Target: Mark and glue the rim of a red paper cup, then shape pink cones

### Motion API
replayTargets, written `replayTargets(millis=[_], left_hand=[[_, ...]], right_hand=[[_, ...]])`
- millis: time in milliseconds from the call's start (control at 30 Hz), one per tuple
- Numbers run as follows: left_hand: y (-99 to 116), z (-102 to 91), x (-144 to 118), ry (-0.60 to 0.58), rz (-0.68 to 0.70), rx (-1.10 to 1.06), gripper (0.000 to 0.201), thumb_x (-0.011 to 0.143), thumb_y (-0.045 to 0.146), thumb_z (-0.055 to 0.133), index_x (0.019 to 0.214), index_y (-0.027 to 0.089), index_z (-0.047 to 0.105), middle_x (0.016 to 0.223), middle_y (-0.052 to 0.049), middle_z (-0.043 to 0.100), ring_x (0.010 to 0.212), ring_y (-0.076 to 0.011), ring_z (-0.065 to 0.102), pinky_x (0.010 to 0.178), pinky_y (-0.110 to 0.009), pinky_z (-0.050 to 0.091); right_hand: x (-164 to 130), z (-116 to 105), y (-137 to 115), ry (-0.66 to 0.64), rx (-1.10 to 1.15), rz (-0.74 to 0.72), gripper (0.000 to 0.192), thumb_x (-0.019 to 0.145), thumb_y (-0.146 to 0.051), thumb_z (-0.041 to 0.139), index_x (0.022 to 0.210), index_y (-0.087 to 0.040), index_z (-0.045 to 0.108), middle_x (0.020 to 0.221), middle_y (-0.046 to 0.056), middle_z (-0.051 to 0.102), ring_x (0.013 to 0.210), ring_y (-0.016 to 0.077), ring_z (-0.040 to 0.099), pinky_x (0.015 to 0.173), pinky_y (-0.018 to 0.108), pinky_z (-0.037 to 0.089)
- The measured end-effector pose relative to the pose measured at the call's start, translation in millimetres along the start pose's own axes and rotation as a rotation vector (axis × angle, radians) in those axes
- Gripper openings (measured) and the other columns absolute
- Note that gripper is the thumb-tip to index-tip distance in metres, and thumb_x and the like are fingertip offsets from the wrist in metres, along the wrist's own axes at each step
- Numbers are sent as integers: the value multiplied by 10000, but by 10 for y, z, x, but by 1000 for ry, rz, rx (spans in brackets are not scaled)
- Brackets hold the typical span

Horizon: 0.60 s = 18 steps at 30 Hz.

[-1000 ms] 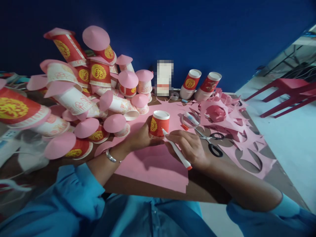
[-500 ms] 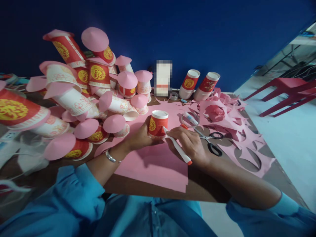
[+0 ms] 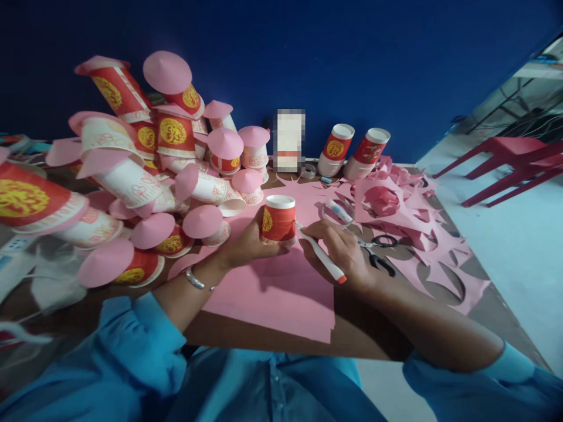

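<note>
Pink paper cones cap a heap of red and white paper cups piled at the left of the table, many of them lying on their sides.

Just right of the heap, the left hand holds an upside-down red paper cup on a large pink paper sheet. Its fingers are wrapped around the cup's left side and lower rim, clamped on it. A silver bracelet sits on that wrist, and a blue sleeve covers the forearm below it.

Touching the cup's right side near its base is the tip of a white marker with a red end. The right hand grips this marker, fingers closed around the barrel, with the red end pointing back toward the wrist.

Behind the right hand, a clear tape roll lies flat on the pink paper with a small white tube resting across it. Black-handled scissors lie just right of the hand, partly hidden by it.

Farther back, against the blue wall, two more red cups lean side by side. Pink paper offcuts with round holes cut out cover the right end of the table. Beyond the table's edge, red plastic furniture stands on a pale floor.
</note>
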<state>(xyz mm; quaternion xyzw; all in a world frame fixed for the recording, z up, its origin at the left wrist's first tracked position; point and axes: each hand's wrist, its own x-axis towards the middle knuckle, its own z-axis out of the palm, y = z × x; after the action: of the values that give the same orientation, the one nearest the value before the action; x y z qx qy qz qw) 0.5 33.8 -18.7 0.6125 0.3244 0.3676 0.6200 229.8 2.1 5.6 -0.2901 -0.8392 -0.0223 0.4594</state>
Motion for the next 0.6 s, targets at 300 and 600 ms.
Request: replayTargets(millis=[300, 600], left_hand=[[-18, -9, -15, -5, -17, -12, 567, 787, 328, 957, 1208, 206, 598, 1168, -87, 730, 1040, -223, 706, 919, -365, 584], [68, 37, 12, -3, 12, 26, 526, 778, 363, 950, 1152, 206, 614, 1095, -55, 691, 999, -210, 669, 942, -401, 575]], right_hand=[[-4, -5, -4, 6, -10, 12, 110, 1014, -124, 624, 1090, -203, 634, 836, 35, 750, 698, 175, 735, 610, 287, 568], [11, -63, -28, 17, 16, -24, 262, 976, -98, 657, 1204, -226, 642, 864, 26, 764, 721, 194, 752, 632, 308, 588]])
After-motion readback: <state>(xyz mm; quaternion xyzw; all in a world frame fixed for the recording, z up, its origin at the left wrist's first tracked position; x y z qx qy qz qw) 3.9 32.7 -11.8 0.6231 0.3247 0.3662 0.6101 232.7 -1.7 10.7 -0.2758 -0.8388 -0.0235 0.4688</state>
